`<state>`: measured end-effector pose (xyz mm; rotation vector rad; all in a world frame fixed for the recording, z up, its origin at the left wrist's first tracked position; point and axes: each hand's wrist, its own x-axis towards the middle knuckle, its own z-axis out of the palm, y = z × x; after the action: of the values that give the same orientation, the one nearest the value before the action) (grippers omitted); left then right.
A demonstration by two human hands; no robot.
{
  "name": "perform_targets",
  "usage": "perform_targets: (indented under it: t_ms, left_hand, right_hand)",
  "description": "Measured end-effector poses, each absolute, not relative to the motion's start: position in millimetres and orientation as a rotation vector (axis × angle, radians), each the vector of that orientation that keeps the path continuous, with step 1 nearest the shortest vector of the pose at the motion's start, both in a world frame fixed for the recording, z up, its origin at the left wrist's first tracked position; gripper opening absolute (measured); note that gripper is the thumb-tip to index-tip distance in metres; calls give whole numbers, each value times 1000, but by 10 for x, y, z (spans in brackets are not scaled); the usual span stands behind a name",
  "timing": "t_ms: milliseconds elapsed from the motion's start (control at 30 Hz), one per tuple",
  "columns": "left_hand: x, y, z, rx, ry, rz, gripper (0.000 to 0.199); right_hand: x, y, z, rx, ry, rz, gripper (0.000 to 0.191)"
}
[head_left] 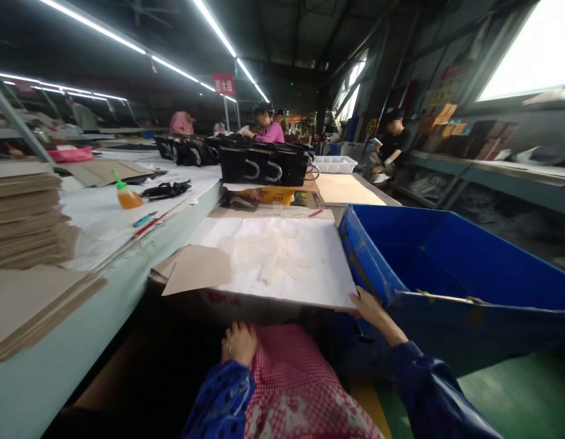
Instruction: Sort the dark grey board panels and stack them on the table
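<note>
A white-topped board (305,244) lies in front of me, with pale smears on its middle and a flat grey-brown card (202,268) over its left corner. My right hand (367,305) touches the board's near right corner, its fingertips at the edge and thumb partly hidden. Low at the front, my left hand (240,343) rests against the red checked apron (289,353), fingers bent and somewhat blurred. Whether that hand grips any cloth is unclear.
A large blue bin (447,256) stands at right. On the left table (172,216) are stacked cardboard (26,219), a glue bottle (128,194) and a blue cutter (145,219). Black bags (264,164) stand beyond the board. Several people are farther back.
</note>
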<state>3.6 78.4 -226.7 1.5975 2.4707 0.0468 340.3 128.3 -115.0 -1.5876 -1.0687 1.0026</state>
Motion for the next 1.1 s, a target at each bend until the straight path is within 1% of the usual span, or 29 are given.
perform_targets:
  t_ms: [67, 133, 200, 233, 267, 300, 367, 433, 600, 800, 900, 1000, 1100]
  left_hand:
    - [68, 816, -2293, 1597, 2473, 45, 35]
    - [104, 847, -2322, 1603, 2471, 49, 34]
    - [141, 872, -2341, 1616, 2465, 52, 34]
    - [159, 881, -2345, 1617, 2465, 48, 34]
    - [177, 888, -2346, 1614, 2467, 40, 35]
    - [194, 892, -2344, 1613, 2469, 30, 35]
    - [224, 893, -2335, 1619, 2466, 14, 37]
    - [245, 889, -2328, 1635, 2460, 9, 39]
    - [264, 874, -2313, 1650, 2452, 3, 38]
    - [270, 867, -2279, 1651, 2449, -6, 39]
    - [272, 861, -2269, 1651, 2462, -18, 39]
    - [271, 854, -2260, 1653, 2463, -47, 39]
    - [264, 847, -2247, 1651, 2466, -69, 39]
  right_hand:
    - [3532, 1127, -860, -1643, -1180, 928, 19]
    - [3792, 1011, -537, -1666, -1319, 764, 20]
    - [4175, 982, -259, -1633, -1524, 354, 26]
    - [4390, 998, -162, -1620, -1589, 291, 34]
    - [4604, 1024, -103, -1672, -1596, 306, 38]
    - [4802, 1049, -83, -1785, -1547, 389, 33]
    - [5102, 1061, -144, -2008, -1406, 551, 27]
    - [5243, 987, -279, -2103, -1301, 602, 29]
    - [5143, 561, -515, -2028, -1133, 474, 37]
    - [4910, 305, -586, -1759, -954, 553, 37]
    - [4778, 244, -657, -1748, -1207, 288, 36]
    - [4646, 137, -740, -1917, -1540, -88, 42]
    - [4549, 11, -809, -2052, -1720, -254, 46]
